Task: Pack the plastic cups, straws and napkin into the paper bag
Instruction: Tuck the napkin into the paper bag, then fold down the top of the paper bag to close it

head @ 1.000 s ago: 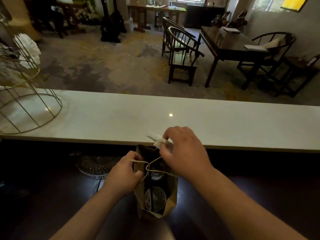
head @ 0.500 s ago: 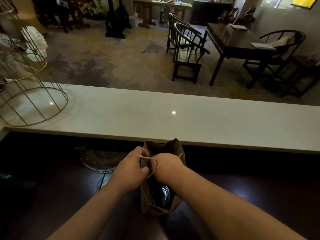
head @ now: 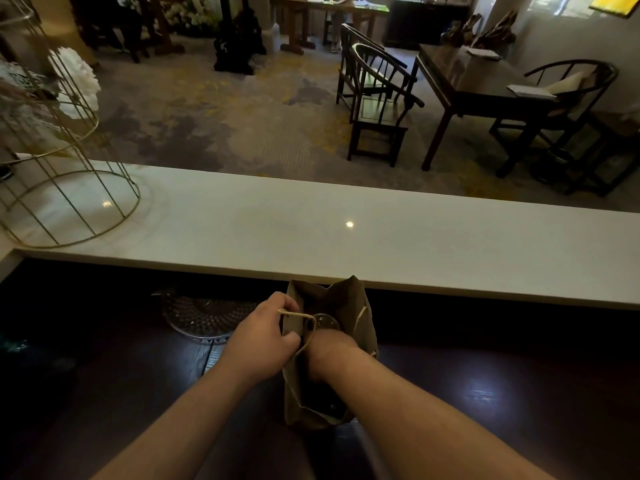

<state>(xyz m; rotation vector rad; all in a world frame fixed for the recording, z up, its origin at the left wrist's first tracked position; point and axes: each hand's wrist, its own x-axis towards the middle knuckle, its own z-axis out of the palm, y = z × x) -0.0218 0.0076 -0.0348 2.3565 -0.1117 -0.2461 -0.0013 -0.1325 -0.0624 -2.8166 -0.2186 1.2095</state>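
Observation:
A brown paper bag (head: 360, 306) stands open on the dark lower counter, just in front of the white ledge. My left hand (head: 266, 337) pinches the bag's left rim by its string handle (head: 298, 316). My right hand (head: 330, 351) is pushed down into the bag's mouth, so only its back and wrist show and the fingers are hidden. The clear lid of a plastic cup (head: 325, 322) shows inside the bag beyond that hand. No napkin or straw is visible.
A white counter ledge (head: 346, 244) runs across right behind the bag. A gold wire cage (head: 69, 202) stands on its left end. A patterned glass dish (head: 204, 317) lies on the dark counter, left of the bag. Chairs and tables stand beyond.
My right hand, which held a white napkin above the bag, has gone down into the bag, and the napkin is out of sight. My left hand has kept its grip.

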